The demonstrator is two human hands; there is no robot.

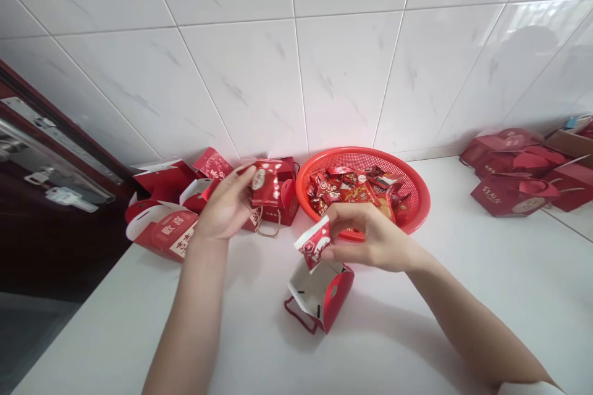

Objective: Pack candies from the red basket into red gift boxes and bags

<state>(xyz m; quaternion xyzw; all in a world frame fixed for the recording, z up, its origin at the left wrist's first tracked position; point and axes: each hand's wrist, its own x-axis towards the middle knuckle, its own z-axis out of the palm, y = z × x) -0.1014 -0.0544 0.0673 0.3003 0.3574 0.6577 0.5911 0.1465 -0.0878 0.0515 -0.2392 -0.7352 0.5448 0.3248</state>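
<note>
Between the thumb and fingers of my left hand (227, 203) is a flat red wrapped packet (265, 184), raised in front of the boxes at the back. My right hand (370, 237) pinches a small red and white wrapped candy (315, 243) by its side. Just below that candy, an open red gift box (319, 296) with a white inside and a dark red cord handle rests on the white table. Behind my right hand stands a red plastic basket (421, 197) with many wrapped sweets (352, 188) in it.
Several open red boxes (162, 228) crowd the back left against the tiled wall. More closed red boxes (509, 194) and a cardboard carton (567, 145) stand at the far right. At the left edge is a dark door (37, 234) with keys (69, 199) in its lock.
</note>
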